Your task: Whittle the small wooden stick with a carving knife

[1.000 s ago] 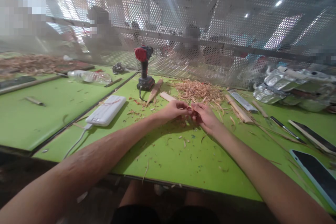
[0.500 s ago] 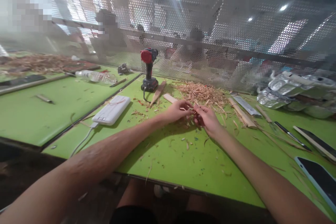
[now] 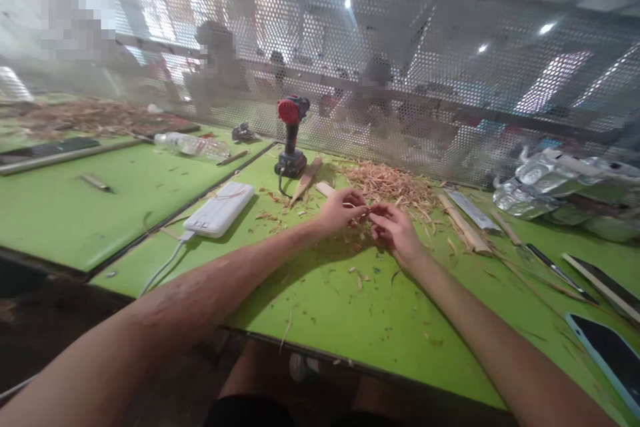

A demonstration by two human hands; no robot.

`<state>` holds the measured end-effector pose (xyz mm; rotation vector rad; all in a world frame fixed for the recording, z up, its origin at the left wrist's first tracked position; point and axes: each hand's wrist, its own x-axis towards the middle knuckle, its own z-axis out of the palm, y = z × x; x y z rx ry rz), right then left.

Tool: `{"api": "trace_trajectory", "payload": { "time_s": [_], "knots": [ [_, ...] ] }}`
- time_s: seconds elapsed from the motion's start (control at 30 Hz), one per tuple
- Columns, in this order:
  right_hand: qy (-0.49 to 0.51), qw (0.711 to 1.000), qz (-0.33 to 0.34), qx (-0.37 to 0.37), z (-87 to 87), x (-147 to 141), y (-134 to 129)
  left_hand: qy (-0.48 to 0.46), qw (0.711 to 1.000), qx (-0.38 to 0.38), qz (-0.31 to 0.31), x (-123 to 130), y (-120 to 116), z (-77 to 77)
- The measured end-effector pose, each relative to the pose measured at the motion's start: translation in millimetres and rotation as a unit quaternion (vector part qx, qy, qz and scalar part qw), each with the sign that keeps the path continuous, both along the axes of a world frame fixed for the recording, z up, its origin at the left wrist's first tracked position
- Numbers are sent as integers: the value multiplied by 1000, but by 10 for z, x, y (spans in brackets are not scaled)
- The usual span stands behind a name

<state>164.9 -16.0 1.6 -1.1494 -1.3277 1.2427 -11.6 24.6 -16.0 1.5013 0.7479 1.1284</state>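
Over the green table (image 3: 350, 327), my left hand (image 3: 345, 209) and my right hand (image 3: 393, 227) meet at the fingertips. The fingers of my left hand are pinched on a thin pale strip, its far end hidden among the fingers. My right hand has thumb and forefinger together at the same spot; what they hold, if anything, is too small to name. A flat wooden piece (image 3: 325, 188) lies just behind my left hand. Curly wood shavings (image 3: 390, 181) are heaped behind both hands, with small chips scattered below them.
A red and black drill (image 3: 291, 137) stands upright behind a white power bank (image 3: 220, 209) with a cable. At right lie a wood strip (image 3: 465, 223), a pen-like tool (image 3: 560, 271), a phone (image 3: 607, 353) and wrapped bottles (image 3: 555, 183). Perforated mesh (image 3: 325, 80) rises behind, people beyond it.
The view has shifted slightly, so objects sit a little further right. My fingers have changed their pose a little around the same meeting point, and the right fingers look more spread.
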Motion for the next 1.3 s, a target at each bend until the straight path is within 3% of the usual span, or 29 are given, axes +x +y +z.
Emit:
{"api": "trace_trajectory", "payload": {
  "time_s": [0.37,0.67,0.97,1.3],
  "knots": [
    [-76,996,-26,33,-125,17,68,-14,998,-20,57,65,3,13],
    [-84,995,-36,36,-162,15,101,-35,998,-13,46,55,9,-20],
    [-79,996,-35,15,-131,6,88,-103,986,-112,74,35,-27,55],
    [-72,997,-32,10,-145,22,102,-99,991,-87,32,9,-21,35]
  ]
}}
